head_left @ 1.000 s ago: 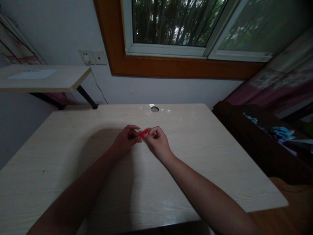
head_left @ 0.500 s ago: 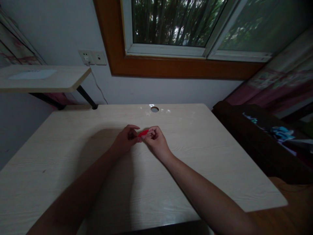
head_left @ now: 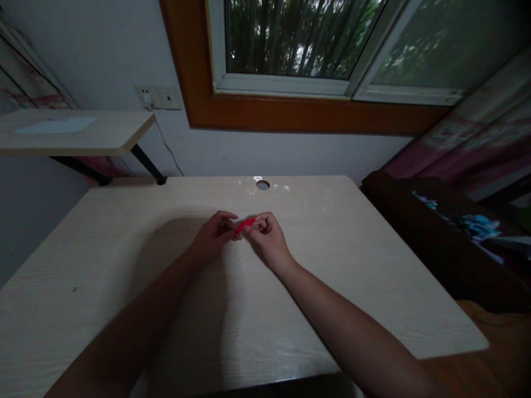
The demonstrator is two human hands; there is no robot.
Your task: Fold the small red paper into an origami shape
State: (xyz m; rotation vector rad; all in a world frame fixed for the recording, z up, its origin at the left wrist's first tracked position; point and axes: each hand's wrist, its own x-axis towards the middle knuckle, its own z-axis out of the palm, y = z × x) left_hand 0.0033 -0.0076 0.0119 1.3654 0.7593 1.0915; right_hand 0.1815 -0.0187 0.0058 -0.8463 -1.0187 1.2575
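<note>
Between my two hands is a small, narrow red piece (head_left: 245, 224), perhaps folded paper or a strip; its exact kind is too small to make out. My left hand (head_left: 216, 230) pinches its lower left end between thumb and fingers. At the upper right end, my right hand (head_left: 267, 232) is closed on it with thumb and fingertips. The piece slants up to the right, and the fingertips cover parts of it. Both hands are over the middle of the pale wood-grain desk (head_left: 332, 309).
A round cable hole (head_left: 263, 185) lies behind my hands near the desk's back edge. A raised shelf (head_left: 124, 135) with a white sheet (head_left: 56, 125) stands at the left. Beyond the right edge is a dark brown piece of furniture (head_left: 415, 232) with cloth on it.
My right hand has shifted slightly to the right, away from my left. More of the red piece shows between the fingers. My left hand stays almost in place.
</note>
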